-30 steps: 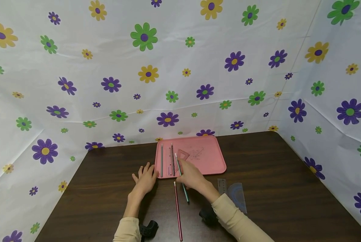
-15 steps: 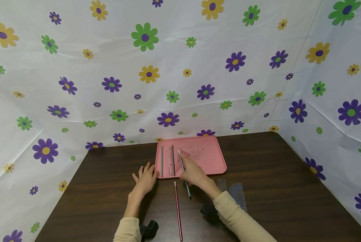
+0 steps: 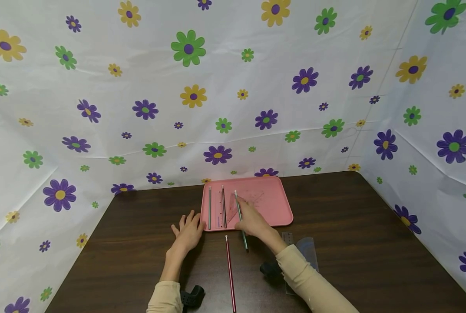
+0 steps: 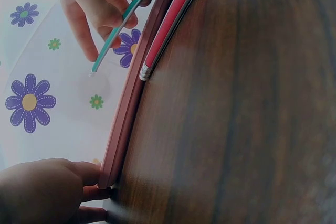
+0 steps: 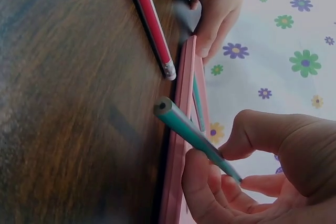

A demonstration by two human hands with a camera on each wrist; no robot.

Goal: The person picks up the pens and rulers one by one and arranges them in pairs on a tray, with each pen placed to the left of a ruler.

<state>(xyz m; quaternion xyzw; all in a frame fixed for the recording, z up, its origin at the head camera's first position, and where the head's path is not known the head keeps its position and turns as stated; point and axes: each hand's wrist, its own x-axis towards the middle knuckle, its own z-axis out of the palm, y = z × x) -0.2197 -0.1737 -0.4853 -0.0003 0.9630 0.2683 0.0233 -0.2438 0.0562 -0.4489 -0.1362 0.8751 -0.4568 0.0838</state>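
Note:
My right hand [image 3: 253,219] pinches a green pencil [image 5: 184,127] between thumb and fingers over the front rim of a pink tray [image 3: 273,213]. The pencil's white-tipped end points toward the back, and its dark end overhangs the table. My left hand [image 3: 190,232] has its fingers spread at the tray's front left corner, touching the edge. Inside the tray lie another green pencil [image 3: 209,208], a dark pencil [image 3: 223,208], a see-through ruler [image 3: 219,219] and a clear set square [image 3: 231,211], partly covered by the right hand.
A red pencil [image 3: 230,274] with a metal-banded eraser end lies on the brown table [image 3: 139,243] in front of the tray. Partly under the right sleeve are a clear ruler [image 3: 287,238] and a bluish protractor [image 3: 308,250]. Flower-printed sheets [image 3: 217,65] stand behind and at the sides.
My right hand has shifted slightly to the right and toward the back with the green pencil, which stands more lengthwise to the other pencils. The left hand has stayed at the tray corner.

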